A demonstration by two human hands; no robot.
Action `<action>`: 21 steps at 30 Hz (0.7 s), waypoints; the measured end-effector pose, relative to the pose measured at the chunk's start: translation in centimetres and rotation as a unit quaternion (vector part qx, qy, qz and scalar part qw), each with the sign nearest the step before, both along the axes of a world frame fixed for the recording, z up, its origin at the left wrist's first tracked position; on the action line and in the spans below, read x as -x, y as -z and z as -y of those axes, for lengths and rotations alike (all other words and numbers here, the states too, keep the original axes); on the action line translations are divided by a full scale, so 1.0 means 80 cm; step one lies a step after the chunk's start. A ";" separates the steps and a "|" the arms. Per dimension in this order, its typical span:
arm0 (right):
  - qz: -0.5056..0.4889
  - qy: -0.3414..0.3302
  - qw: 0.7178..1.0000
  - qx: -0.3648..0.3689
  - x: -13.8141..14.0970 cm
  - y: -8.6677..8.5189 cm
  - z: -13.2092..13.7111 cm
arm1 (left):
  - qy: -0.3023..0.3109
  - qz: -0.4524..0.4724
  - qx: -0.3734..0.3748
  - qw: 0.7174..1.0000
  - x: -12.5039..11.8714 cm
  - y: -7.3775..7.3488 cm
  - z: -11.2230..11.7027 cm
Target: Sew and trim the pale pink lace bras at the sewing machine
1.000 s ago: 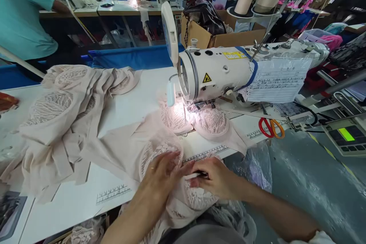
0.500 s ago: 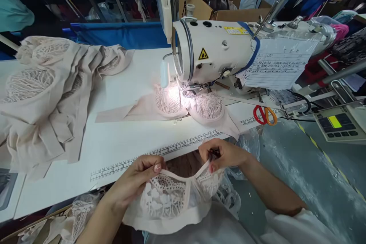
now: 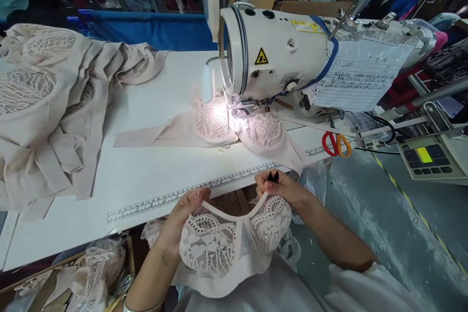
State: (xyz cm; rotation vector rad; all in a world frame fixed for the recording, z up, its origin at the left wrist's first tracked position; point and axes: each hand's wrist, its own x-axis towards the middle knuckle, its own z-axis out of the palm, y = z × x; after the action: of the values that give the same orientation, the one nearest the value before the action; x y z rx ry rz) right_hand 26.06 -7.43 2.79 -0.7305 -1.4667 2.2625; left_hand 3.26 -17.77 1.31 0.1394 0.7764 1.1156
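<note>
A pale lace bra (image 3: pixel 210 248) is stretched between my two hands in front of the table's front edge, its lace cups facing me. My left hand (image 3: pixel 183 214) is closed on its upper edge at the left. At the right end, my right hand (image 3: pixel 280 187) pinches the top of the other cup; small dark pointed tips, perhaps thread snips, stick out from its fingers. Beyond, a second bra (image 3: pixel 261 129) lies flat on the table under the lit needle area of the white sewing machine (image 3: pixel 272 53).
Several pale bras (image 3: pixel 76 102) are heaped on the table's left. A printed ruler (image 3: pixel 175 197) runs along the front edge. Red and orange-handled scissors (image 3: pixel 336 144) hang at right, near a control panel (image 3: pixel 426 156). A box of lace pieces (image 3: pixel 87 273) stands below left.
My hands have raised the bra slightly and turned its lace cups more toward me. The dark tips in my right hand now point up. The view has shifted a little.
</note>
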 end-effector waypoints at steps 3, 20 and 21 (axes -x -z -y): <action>-0.036 -0.005 0.999 0.001 -0.002 0.003 0.000 | -0.014 0.021 -0.005 1.000 -0.003 0.004 0.002; 0.053 -0.227 0.952 -0.201 -0.002 -0.027 -0.003 | 0.081 -0.069 -0.002 0.994 -0.008 -0.026 -0.030; 0.045 -0.232 0.951 -0.200 -0.002 -0.031 -0.002 | 0.087 -0.112 -0.024 0.990 -0.006 -0.029 -0.033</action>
State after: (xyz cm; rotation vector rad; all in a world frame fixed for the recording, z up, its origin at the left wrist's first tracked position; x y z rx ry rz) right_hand 26.20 -7.29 5.24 -0.3950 -2.2468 2.1384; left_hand 3.77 -15.17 3.67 0.3718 0.9184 0.9620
